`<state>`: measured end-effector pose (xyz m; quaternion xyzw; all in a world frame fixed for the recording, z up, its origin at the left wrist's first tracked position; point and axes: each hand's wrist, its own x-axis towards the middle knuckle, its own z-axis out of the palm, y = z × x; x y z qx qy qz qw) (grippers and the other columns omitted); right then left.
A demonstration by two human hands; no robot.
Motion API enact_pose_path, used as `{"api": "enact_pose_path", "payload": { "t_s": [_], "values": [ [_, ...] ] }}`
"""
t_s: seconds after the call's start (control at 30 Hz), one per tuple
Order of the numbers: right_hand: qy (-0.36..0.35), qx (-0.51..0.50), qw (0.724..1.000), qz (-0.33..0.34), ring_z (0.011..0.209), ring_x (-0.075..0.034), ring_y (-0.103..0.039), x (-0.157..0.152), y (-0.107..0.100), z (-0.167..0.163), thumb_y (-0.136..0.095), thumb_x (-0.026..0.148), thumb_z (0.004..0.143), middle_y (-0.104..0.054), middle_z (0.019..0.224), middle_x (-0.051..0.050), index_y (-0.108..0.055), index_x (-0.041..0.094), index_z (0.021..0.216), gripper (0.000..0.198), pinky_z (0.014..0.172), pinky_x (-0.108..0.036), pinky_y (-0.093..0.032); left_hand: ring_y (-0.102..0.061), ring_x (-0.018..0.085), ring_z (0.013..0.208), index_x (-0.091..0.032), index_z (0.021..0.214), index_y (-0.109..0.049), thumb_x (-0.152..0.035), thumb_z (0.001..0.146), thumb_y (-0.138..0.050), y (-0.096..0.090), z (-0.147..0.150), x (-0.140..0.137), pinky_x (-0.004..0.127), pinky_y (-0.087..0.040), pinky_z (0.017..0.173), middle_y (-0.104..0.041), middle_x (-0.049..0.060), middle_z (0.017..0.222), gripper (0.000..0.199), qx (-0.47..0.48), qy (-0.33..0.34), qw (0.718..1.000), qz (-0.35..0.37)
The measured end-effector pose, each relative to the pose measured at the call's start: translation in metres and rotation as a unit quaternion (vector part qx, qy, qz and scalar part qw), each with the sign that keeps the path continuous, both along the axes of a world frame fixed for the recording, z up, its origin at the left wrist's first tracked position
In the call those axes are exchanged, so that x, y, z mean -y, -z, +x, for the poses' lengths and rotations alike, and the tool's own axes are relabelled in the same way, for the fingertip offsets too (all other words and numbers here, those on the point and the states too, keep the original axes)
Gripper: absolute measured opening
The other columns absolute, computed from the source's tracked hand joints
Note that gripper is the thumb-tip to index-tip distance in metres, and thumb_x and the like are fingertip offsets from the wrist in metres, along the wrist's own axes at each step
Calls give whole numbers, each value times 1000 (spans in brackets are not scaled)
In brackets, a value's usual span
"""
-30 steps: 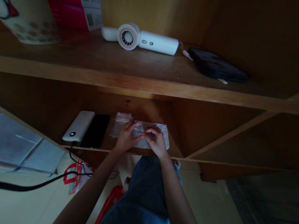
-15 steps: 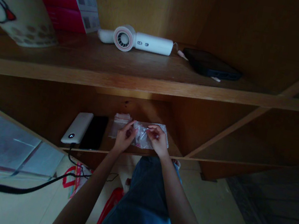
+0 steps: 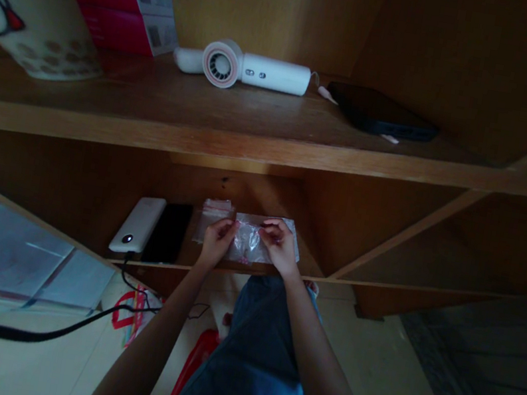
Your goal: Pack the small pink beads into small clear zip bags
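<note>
Clear bag, one, at lower shelf: upper edge pinched by left hand and right hand (fingertips closed); white power bank leftward.

On the lower shelf, a power bank lies at nine o'clock from the plastic bag, with a fan on the upper shelf at twelve.

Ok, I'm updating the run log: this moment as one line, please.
left hand: pinching clear bag | right hand: pinching same bag | nearby: zip bags, black slab, white power bank
</note>
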<state>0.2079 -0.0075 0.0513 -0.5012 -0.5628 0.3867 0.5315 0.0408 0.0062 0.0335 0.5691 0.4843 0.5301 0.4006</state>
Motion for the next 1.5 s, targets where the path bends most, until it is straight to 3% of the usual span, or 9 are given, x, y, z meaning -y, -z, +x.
{"api": "enact_pose_path", "payload": {
  "t_s": [0.4, 0.73, 0.97, 1.27, 1.5],
  "values": [
    [-60, -10, 998, -11, 66, -16, -58, 0, 1, -3, -57, 26, 73, -60, 68, 2, -55, 24, 97, 25, 62, -27, -45, -44, 8, 43, -17, 67, -53, -41, 77, -54, 0, -2, 0, 19, -35, 42, -49, -4, 50, 26, 3, 57, 998, -18],
    [-73, -37, 997, 3, 67, -15, -59, -1, 4, -5, -57, 26, 74, -59, 69, 3, -54, 24, 101, 28, 64, -27, -46, -43, 8, 41, -18, 64, -51, -41, 79, -53, -2, -2, 2, 19, -35, 41, -48, -5, 50, 27, 13, 51, 998, -21],
    [-88, -33, 996, -1, 67, -15, -57, 1, 5, -7, -58, 29, 76, -58, 69, 3, -53, 24, 101, 27, 64, -27, -45, -43, 8, 43, -16, 64, -55, -43, 76, -57, -1, -1, 3, 19, -31, 42, -49, -4, 50, 29, -41, 91, 995, -18],
    [-92, -38, 995, 1, 68, -14, -56, 0, 6, -13, -60, 27, 74, -57, 70, 3, -53, 24, 104, 30, 65, -26, -44, -49, 10, 52, -16, 68, -61, -37, 73, -59, 0, -1, 1, 20, -39, 50, -57, -2, 58, 22, -20, 74, 997, 6],
    [-105, -51, 993, 22, 67, -12, -57, -1, 7, -16, -59, 22, 74, -60, 71, 2, -58, 23, 100, 25, 64, -25, -43, -52, 11, 55, -15, 72, -62, -37, 75, -58, 2, 0, 1, 20, -41, 52, -60, 0, 63, 23, -65, 104, 992, 21]
  ]
}}
